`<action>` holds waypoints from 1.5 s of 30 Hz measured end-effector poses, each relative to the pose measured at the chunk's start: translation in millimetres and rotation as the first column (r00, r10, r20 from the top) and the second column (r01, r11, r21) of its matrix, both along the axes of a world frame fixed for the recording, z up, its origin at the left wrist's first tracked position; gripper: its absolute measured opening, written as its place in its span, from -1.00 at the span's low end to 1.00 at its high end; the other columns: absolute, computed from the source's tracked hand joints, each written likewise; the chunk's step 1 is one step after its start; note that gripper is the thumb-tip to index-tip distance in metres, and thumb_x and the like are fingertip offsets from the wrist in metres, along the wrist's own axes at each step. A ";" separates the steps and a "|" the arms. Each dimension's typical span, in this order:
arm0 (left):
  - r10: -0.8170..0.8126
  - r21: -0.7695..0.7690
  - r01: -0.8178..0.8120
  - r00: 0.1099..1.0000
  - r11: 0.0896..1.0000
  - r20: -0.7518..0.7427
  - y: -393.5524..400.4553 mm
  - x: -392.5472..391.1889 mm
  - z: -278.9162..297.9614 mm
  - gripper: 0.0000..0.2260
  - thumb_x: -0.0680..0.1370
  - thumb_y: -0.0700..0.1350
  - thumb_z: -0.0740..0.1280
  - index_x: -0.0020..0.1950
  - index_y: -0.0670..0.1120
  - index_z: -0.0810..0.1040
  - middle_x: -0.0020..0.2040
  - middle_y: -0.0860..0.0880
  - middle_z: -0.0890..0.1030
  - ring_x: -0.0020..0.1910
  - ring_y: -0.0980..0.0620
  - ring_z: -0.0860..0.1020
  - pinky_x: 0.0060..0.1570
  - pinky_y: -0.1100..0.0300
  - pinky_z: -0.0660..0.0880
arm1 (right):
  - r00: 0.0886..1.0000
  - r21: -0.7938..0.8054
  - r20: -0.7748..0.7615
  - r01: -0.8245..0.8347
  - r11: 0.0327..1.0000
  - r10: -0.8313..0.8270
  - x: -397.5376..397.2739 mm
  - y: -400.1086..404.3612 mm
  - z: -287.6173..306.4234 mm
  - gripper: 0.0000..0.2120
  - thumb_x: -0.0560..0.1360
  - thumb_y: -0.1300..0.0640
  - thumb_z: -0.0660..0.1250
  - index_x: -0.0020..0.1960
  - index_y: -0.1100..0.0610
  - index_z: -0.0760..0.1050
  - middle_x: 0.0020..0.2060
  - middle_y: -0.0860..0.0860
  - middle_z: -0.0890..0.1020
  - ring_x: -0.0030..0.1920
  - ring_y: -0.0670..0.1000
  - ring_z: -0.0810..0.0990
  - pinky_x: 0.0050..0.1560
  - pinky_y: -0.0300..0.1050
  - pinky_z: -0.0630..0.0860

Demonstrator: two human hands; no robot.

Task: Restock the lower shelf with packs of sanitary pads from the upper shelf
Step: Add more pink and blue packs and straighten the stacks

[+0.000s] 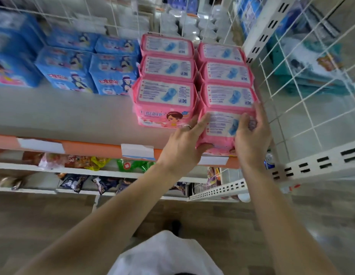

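Both hands hold one pink pack of sanitary pads (pixel 220 133) at the front right corner of the shelf (pixel 73 114), just above its orange edge strip (pixel 93 148). The left hand (pixel 182 143), a ring on one finger, grips the pack's left end, thumb beneath and fingers (pixel 202 121) lying along its top. The right hand (pixel 252 135) clasps the right end, its thumb curled over the printed label. The pack sits at the front of the right-hand column of pink packs (pixel 226 76); a second column (pixel 166 70) stands touching it on the left. Blue packs (pixel 89 64) fill the shelf farther left. A white wire grid (pixel 291 86) closes the shelf's right side. Snack packets (pixel 83 161) lie on lower shelves.
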State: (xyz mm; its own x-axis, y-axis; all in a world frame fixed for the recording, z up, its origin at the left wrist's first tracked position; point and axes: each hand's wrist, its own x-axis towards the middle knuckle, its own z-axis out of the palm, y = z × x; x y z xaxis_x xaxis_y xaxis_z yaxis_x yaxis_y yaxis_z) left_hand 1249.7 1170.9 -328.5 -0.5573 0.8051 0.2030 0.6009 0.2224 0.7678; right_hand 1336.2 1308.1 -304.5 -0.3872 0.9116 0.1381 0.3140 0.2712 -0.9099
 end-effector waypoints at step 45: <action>0.103 -0.243 -0.283 0.821 0.928 -0.562 -36.6 -129.1 10.3 -0.13 0.42 0.37 0.37 0.60 -0.03 0.21 0.61 -0.18 0.16 0.57 -0.23 0.17 0.53 -0.16 0.05 | 0.913 0.324 0.408 -0.173 0.930 0.028 -22.7 22.6 20.9 -0.60 0.60 -0.02 0.30 0.40 0.09 0.49 0.12 0.01 0.68 0.01 0.13 0.66 0.05 0.17 0.63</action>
State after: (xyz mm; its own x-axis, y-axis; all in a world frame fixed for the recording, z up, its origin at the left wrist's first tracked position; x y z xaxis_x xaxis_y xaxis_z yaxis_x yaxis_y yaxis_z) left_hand 1120.6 1134.3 -318.2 -0.5843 0.7623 0.2782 0.8114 0.5434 0.2151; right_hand 1313.6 1330.7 -283.7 -0.5627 0.7863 0.2553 0.5764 0.5945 -0.5606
